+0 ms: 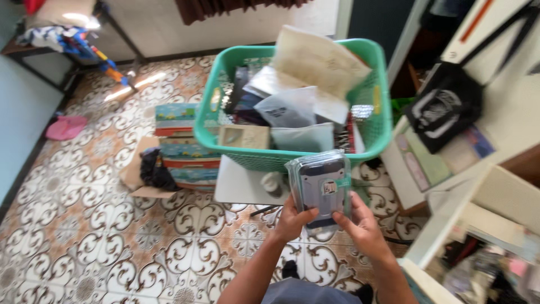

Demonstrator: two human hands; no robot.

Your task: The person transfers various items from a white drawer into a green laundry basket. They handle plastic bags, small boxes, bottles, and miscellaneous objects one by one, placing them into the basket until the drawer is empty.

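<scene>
You've got both your left hand (293, 218) and right hand (360, 225) clamped round a bagged grey phone case (322, 186), just below the green basket (378, 121)

**2 hands hold a wrapped phone case above a full basket**

The left hand (293, 220) and right hand (360, 225) grip a grey phone case in clear plastic wrap (320, 186) from both sides. Just behind it, a green plastic basket (377, 121) packed with pouches and envelopes rests on a small white table (239, 186). Stacked colourful boxes (180, 143) stand on the patterned tile floor (84, 225).
</scene>
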